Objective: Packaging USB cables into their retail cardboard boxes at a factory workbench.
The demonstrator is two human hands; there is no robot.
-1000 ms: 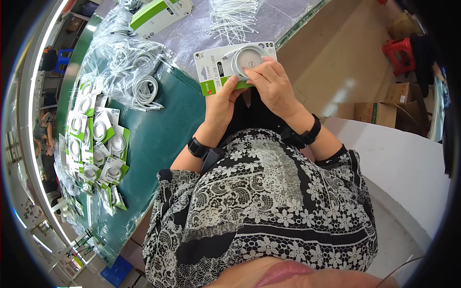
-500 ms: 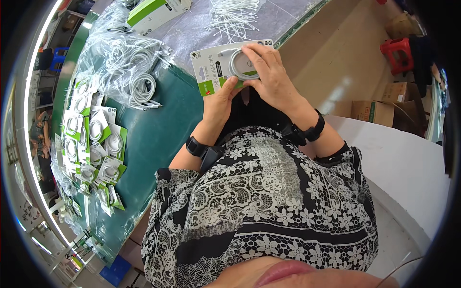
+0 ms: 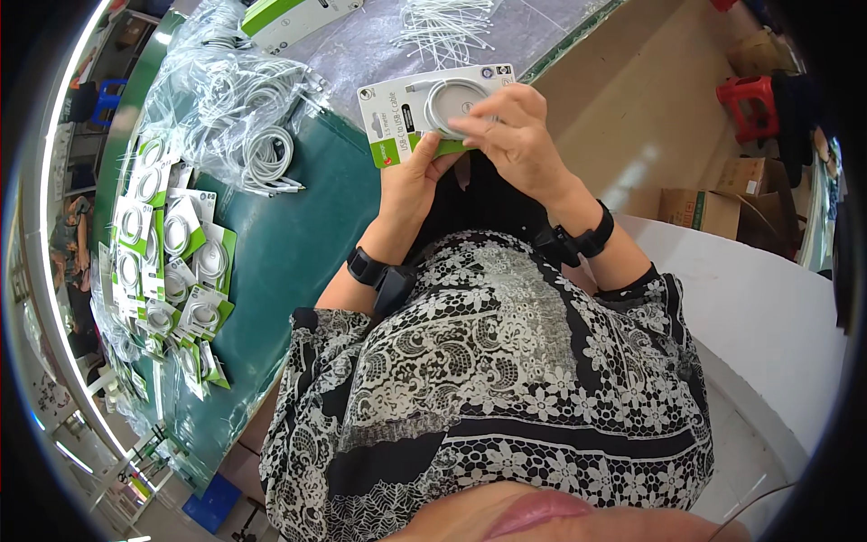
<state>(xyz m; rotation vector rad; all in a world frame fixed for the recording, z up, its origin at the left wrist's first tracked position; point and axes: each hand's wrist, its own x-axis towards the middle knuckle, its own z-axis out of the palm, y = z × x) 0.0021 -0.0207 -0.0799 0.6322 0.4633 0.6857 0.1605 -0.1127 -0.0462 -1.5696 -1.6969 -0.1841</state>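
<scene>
My left hand (image 3: 414, 179) grips a white and green cardboard packaging card (image 3: 384, 135) by its near edge, thumb on the front. A white cable (image 3: 427, 107) lies coiled on the card's face, one connector end pointing left. My right hand (image 3: 519, 140) is at the card's right side, its fingers bent together over the near right part of the coil. The fingertips are slightly blurred, and anything small between them cannot be made out. Several finished-looking cards with coiled cables (image 3: 178, 237) lie heaped on the green table (image 3: 271, 244) to the left.
Loose coiled cables in clear plastic bags (image 3: 239, 117) lie at the far left. A bunch of thin white ties (image 3: 442, 27) and a stack of green-edged cards (image 3: 293, 20) rest on the far table part. Right stand a red stool (image 3: 748, 107) and cardboard boxes (image 3: 709, 210).
My right hand has drawn back from the card's far edge, its fingers now bent nearer the coil's lower right. The card has shifted slightly farther away in my left hand.
</scene>
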